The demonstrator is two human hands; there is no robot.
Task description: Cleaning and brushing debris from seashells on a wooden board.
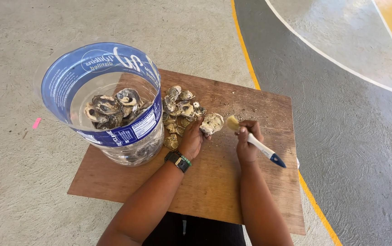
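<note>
A rough grey concrete floor [18,182] fills the view, with painted yellow and white court lines [246,50] curving across its right side. On it lies a brown rectangular wooden board [232,191], dusted with pale grit. At the board's left corner stands a large clear plastic water jug with its top cut away and a blue label band [114,134] round it — inside, a heap of dark grey oyster shells [111,109] sits in a little water. Just beside the jug, a loose pile of smaller grey-brown shells [180,109] rests on the board.

The left hand [191,139] (a black watch and green band at its wrist) is closed around a pale, lumpy oyster shell [212,123], held up just above the board near the pile. The right hand [247,141] grips a small paintbrush with a white handle and blue tip [262,148] — its tan bristles touch the shell's right edge.
</note>
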